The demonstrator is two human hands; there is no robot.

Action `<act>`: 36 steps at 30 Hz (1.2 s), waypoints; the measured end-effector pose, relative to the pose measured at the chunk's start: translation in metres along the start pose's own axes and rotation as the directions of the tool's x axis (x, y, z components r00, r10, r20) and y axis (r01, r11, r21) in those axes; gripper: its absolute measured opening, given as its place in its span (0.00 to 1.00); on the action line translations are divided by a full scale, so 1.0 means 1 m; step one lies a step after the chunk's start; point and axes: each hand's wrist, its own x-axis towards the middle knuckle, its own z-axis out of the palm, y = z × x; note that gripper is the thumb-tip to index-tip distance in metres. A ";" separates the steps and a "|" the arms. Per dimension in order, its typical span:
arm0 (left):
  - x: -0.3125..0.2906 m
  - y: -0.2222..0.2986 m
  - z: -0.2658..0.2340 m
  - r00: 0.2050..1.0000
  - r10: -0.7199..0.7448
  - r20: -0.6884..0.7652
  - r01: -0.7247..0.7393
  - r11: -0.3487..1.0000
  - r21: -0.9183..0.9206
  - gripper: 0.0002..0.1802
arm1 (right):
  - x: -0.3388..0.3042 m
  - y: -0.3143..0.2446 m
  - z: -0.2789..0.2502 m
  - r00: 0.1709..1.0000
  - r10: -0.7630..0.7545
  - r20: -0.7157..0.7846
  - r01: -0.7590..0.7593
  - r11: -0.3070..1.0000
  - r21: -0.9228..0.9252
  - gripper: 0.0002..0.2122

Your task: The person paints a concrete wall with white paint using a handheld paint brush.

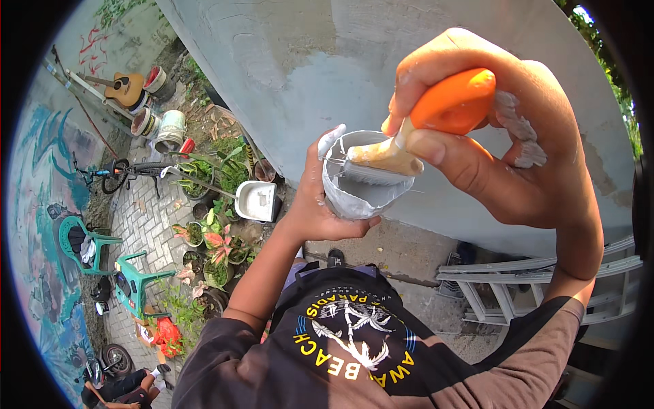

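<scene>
My left hand (312, 198) is wrapped round a paint-smeared cup (354, 202) holding grey-white paint, its open top facing up. White paint coats my left thumb near the rim. Between the thumb and fingers of my right hand (538, 143) is a paintbrush (453, 102) with an orange handle and a pale wooden ferrule end. Its bristles dip inside the mouth of the cup, and their tips are hidden there. A thick streak of white paint runs across my right palm. Both hands are raised before a partly painted grey wall (327, 82).
An aluminium ladder (538, 273) lies at the right, beside my right elbow. Left of me stand potted plants (216, 238), a white dustpan (257, 200), paint buckets (170, 129), a guitar (125, 88), a bicycle (129, 169) and green plastic chairs (133, 279). Another person (129, 388) sits at the lower left.
</scene>
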 end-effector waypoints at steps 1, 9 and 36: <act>0.000 -0.001 0.000 1.000 0.005 -0.005 -0.005 1.000 -0.007 0.71 | 0.007 -0.006 -0.005 0.993 0.064 0.097 -0.053 0.993 -0.108 0.12; -0.002 0.003 -0.006 0.999 0.037 0.017 -0.038 0.998 0.055 0.71 | 0.005 -0.003 0.001 0.998 0.013 0.060 -0.009 0.998 -0.060 0.12; 0.024 0.022 -0.011 0.999 -0.034 -0.019 0.031 0.992 -0.120 0.56 | 0.005 -0.020 0.001 0.931 -0.354 0.093 0.363 0.858 -0.365 0.23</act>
